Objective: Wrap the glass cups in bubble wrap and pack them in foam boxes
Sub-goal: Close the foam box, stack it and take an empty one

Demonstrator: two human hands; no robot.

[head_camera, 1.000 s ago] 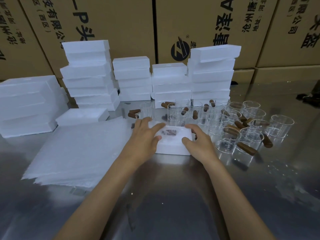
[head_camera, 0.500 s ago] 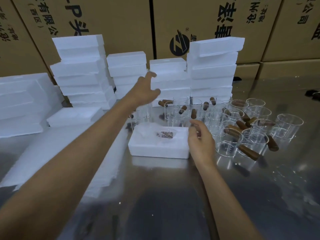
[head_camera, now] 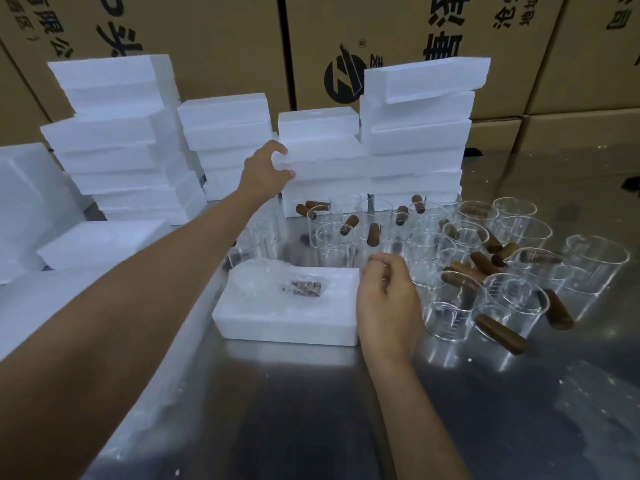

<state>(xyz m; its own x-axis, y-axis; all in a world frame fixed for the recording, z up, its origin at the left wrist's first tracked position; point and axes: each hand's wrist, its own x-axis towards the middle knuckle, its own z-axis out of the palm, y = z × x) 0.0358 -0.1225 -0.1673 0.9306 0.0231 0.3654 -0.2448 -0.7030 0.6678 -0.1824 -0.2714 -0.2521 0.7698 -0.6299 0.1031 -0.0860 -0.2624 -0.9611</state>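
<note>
**Already Reaching for the Lid**

Meanwhile my left hand was out at twelve o'clock, its grip curled round the near-left corner of a foam piece in the third stack, thumb below and fingers above the slab's edge. I judged this to be the cover for the open box, which is why I took one from part-way down a low stack within arm's reach and not from the taller, leaning pile at one o'clock.

The open foam box sat on the steel tabletop directly before me, with a wrapped cup lying in its cavity; the brown handle showed dimly through the bubble wrap. So that cup appeared wrapped and seated, wanting only a cover.

My right hand rested just beside the box's right end, fingers loosely curled and pinching nothing that I could see. I kept it there, I think, to steady the box when the lid came down, and because the bare glass cups with wooden handles were crowded from one to three o'clock, close enough to knock over.

Flat bubble wrap sheets lay at nine o'clock under my left forearm, handy for the next cup. Cardboard cartons walled the back.

The risk I saw was dragging the upper slabs off the stack onto the glasses below.
</note>
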